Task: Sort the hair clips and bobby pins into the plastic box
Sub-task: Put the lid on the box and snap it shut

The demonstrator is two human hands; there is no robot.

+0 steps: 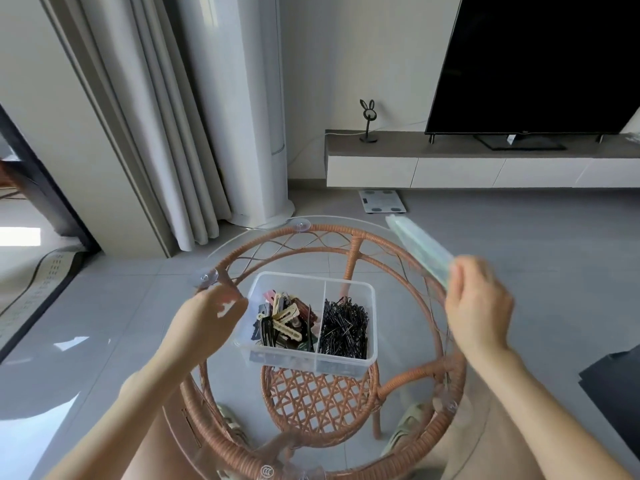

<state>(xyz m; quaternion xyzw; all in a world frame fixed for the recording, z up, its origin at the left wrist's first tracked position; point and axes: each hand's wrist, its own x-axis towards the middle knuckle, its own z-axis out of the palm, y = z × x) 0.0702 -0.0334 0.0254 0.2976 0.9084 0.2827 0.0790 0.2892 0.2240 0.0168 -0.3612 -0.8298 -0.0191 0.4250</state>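
At right of centre, the right hand (479, 306) has its grip closed on a flat, pale green translucent lid (419, 245). The fingers are curled round the lid's near end. The lid is blurred, is held clear of the worktop and slants up toward the upper left.

The left hand (211, 320) is at left of centre, with its fingers curled just beside the near left corner of the plastic box (373, 323). Blur and glare prevent a finding on whether this grip has hold of the box wall or only touches it.

The plastic box stands uncovered at the centre of the frame on the worktop (332, 230), which is a round glass top on a woven rattan ring. A clear partition divides the box into two compartments. The left compartment holds the hair clips (284, 320), a mixed heap in cream, pink, brown and black. The right compartment holds the bobby pins (343, 327), a dense black pile. No clips or pins are seen outside the box.

A woven lower shelf (318, 400) shows through the glass below the box. A clear suction cup (300, 224) sits on the far rim.

At upper right, a dark television (536, 64) stands on a low cabinet (450, 168), with a rabbit-eared ornament (368, 121) at the cabinet's left end. A bathroom scale (381, 201) lies on the floor below. Pale curtains (156, 133) hang at upper left.
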